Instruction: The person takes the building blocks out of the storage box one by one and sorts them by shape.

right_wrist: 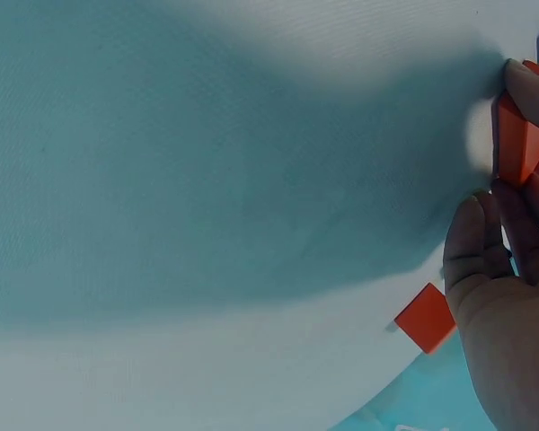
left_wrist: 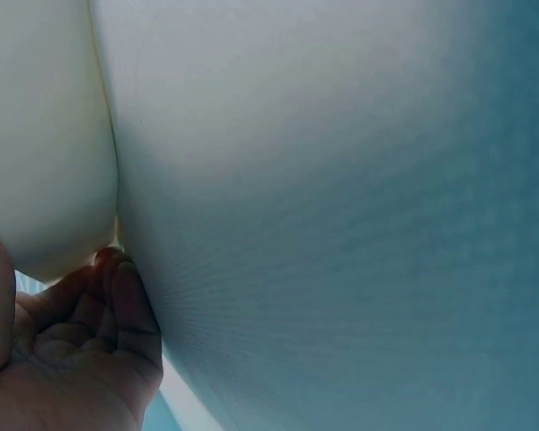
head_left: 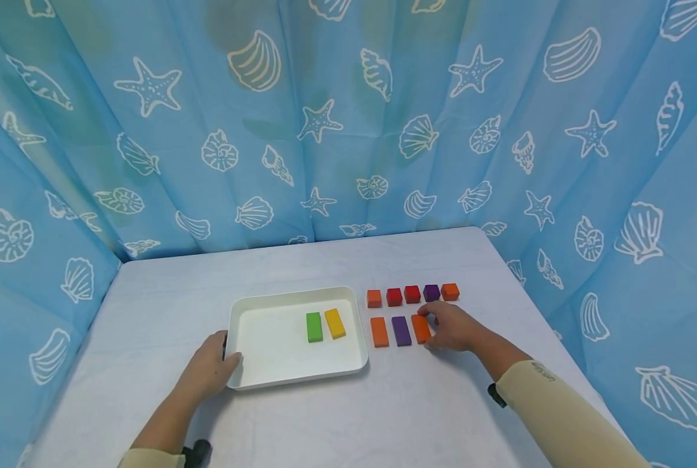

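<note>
A shallow white tray (head_left: 278, 374) lies on the table with a green block (head_left: 315, 327) and a yellow block (head_left: 335, 324) inside it. My left hand (head_left: 207, 367) grips the tray's left side, thumb over the rim; in the left wrist view its fingers (left_wrist: 126, 296) curl against the tray's outer wall (left_wrist: 49, 162). Right of the tray, my right hand (head_left: 455, 327) pinches an orange rectangular block (head_left: 421, 329) by its ends, between thumb and fingers. The right wrist view shows this orange block (right_wrist: 514, 139) close up. Beside it lie a purple block (head_left: 402, 331) and another orange block (head_left: 380, 332).
Behind the rectangular blocks runs a row of cubes: an orange cube (head_left: 374, 299), two red cubes, a purple cube (head_left: 432, 293) and another orange cube (head_left: 450, 292). A white cloth covers the table (head_left: 325, 429). Blue shell-patterned curtains (head_left: 348, 149) hang around its back and sides.
</note>
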